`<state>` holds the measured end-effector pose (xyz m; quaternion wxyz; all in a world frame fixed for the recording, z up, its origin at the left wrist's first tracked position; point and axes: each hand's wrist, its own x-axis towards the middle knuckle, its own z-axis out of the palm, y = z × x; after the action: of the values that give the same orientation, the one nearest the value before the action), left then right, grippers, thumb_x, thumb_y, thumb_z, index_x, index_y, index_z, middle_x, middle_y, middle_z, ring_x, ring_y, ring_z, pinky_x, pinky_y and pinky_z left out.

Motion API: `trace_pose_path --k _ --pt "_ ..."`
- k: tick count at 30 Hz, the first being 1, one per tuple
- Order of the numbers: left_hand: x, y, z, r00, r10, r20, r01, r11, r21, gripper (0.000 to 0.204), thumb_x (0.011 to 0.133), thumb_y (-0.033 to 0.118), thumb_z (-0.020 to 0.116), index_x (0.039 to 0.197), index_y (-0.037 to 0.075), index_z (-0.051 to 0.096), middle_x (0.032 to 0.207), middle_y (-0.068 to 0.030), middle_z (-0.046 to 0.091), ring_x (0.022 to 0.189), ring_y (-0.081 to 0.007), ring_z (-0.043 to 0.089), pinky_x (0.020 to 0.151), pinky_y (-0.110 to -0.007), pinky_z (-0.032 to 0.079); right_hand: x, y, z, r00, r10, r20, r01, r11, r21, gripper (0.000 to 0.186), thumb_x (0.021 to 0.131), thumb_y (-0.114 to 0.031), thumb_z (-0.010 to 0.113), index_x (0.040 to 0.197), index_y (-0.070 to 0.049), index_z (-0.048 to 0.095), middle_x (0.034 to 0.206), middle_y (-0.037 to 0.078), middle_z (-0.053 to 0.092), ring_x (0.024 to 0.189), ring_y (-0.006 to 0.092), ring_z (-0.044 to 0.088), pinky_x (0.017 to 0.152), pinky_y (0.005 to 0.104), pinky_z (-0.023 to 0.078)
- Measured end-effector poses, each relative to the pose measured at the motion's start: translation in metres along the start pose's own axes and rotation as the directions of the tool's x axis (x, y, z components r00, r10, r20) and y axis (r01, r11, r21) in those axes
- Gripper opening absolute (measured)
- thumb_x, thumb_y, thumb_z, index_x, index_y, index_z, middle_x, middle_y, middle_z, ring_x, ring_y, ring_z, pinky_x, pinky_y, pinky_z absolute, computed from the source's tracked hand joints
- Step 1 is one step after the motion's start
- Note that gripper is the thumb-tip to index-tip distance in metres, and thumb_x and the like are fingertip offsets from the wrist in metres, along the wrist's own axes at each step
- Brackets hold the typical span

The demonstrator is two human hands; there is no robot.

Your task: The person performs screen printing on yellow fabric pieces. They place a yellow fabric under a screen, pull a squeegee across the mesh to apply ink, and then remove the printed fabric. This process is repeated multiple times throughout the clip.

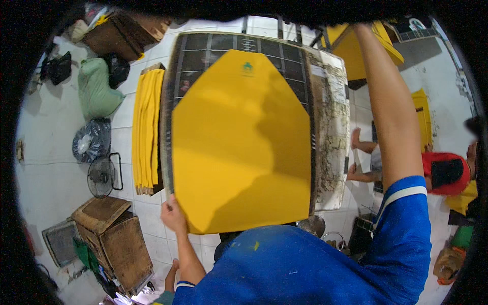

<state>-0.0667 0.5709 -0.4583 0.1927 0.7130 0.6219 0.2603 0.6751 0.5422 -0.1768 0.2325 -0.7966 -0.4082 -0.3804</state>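
A yellow sheet (241, 142) with cut corners and a small green mark lies on a dark gridded board (198, 51) atop a worn work table (330, 173). My left hand (174, 216) is at the sheet's lower left corner, fingers curled at the edge. My right arm stretches to the upper right, where my right hand (360, 29) reaches yellow material (381, 46) at the rim of the view; its fingers are hidden.
Folded yellow pieces (146, 129) stand left of the table, near bags (94, 91), a fan (100, 175) and cardboard boxes (119, 254). A person in red (447, 173) is at right, feet near the table. Another person's foot (172, 269) shows at lower left.
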Motion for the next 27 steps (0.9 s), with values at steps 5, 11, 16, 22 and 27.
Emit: trace_pose_path --k 5,11,16,22,27 --pt "-0.028 0.035 0.058 0.913 -0.041 0.406 0.010 0.997 0.080 0.048 0.090 0.044 0.076 0.090 -0.001 0.060 0.078 -0.0220 0.067 0.073 -0.0417 0.064 0.066 -0.049 0.049 -0.003 -0.034 -0.025 0.999 -0.022 -0.049 0.022 1.000 -0.007 0.061 0.083 -0.065 0.070 0.093 -0.005 0.074 0.100 0.020 0.072 0.100 0.0388 0.067 0.090 0.0476 0.050" --pt "-0.030 0.057 0.039 0.669 -0.041 0.743 -0.116 0.981 0.158 0.066 0.081 0.043 0.085 0.116 0.000 0.051 0.097 -0.0285 0.070 0.093 -0.0492 0.068 0.079 -0.052 0.054 0.007 -0.034 -0.029 0.993 0.082 0.083 -0.091 0.989 0.114 0.065 0.082 -0.068 0.070 0.094 -0.005 0.075 0.093 0.022 0.073 0.091 0.0379 0.071 0.080 0.0468 0.054" --pt "-0.043 0.067 0.044 0.683 -0.066 0.727 -0.060 0.987 0.146 0.062 0.080 0.037 0.088 0.113 0.001 0.050 0.102 -0.0298 0.069 0.094 -0.0505 0.067 0.079 -0.055 0.053 0.020 -0.034 -0.028 0.981 0.144 0.129 -0.158 0.982 0.100 0.065 0.083 -0.069 0.067 0.099 -0.006 0.075 0.095 0.021 0.075 0.093 0.0377 0.072 0.080 0.0464 0.055" --pt "-0.048 0.075 0.046 0.694 -0.083 0.715 0.031 0.996 0.086 0.064 0.081 0.036 0.087 0.119 0.000 0.050 0.101 -0.0269 0.069 0.096 -0.0485 0.067 0.082 -0.053 0.053 0.033 -0.029 -0.026 0.979 0.131 0.156 -0.141 0.989 0.055 0.068 0.082 -0.072 0.066 0.099 -0.006 0.075 0.093 0.020 0.075 0.090 0.0368 0.072 0.078 0.0457 0.054" --pt "-0.032 0.082 0.054 0.690 -0.038 0.723 -0.071 0.990 0.120 0.065 0.081 0.039 0.086 0.118 0.000 0.049 0.103 -0.0283 0.070 0.097 -0.0496 0.067 0.081 -0.053 0.053 0.043 -0.023 -0.024 0.972 0.158 0.175 -0.160 0.987 -0.003 0.073 0.082 -0.075 0.065 0.095 -0.004 0.075 0.091 0.021 0.074 0.087 0.0365 0.072 0.076 0.0451 0.053"
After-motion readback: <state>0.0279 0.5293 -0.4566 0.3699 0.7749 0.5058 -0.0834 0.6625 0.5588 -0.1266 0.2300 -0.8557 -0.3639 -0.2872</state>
